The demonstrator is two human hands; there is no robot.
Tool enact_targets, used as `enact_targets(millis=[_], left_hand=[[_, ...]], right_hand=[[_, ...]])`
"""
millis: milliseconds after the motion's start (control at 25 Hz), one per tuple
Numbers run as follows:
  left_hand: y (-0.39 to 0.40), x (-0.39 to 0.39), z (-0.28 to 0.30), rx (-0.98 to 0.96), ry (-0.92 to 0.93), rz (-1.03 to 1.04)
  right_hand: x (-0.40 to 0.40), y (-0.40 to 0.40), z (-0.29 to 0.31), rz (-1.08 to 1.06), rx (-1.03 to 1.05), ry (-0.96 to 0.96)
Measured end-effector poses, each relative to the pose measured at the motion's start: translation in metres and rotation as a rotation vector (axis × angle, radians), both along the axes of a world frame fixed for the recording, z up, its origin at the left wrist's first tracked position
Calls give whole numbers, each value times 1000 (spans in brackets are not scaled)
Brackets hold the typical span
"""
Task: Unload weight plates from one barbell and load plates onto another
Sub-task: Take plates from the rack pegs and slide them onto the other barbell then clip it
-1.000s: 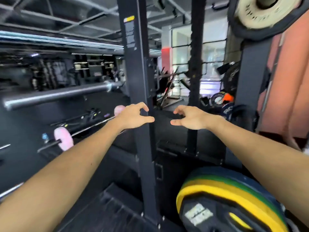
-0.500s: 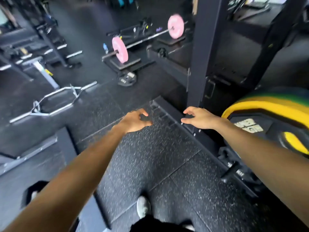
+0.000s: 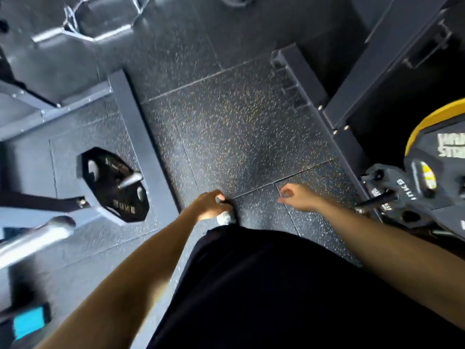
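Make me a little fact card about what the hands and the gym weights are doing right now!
left hand: loosely curled, holding nothing
right hand: loosely curled, holding nothing
black octagonal weight plate: on a steel peg, left side
yellow-rimmed round weight plate: far right, partly out of frame
floor: dark speckled rubber tiles
plate in hand: none

Floor (image 3: 239,127) — dark, speckled; octagonal plate (image 3: 113,183) black; another plate's rim (image 3: 427,122) — yellow.
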State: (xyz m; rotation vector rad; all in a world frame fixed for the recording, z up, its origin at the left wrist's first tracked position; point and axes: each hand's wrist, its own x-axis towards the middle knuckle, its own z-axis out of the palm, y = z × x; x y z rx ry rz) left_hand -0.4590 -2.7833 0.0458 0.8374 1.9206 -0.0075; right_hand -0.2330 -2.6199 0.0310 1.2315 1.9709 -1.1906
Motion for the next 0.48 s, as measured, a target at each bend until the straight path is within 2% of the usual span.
enact_targets(millis=[160,280,480], left_hand=[[-29,-27,-27,-103,-47,84],[-25,-75,-41,-162,-56,94],[11,-160,-51,-148,-76,116]], right_hand=[[-25,-10,-24,101,-127,-160],[-70,4,-29,178,-139,-237],[-180,39,-25,142,-37,-106]])
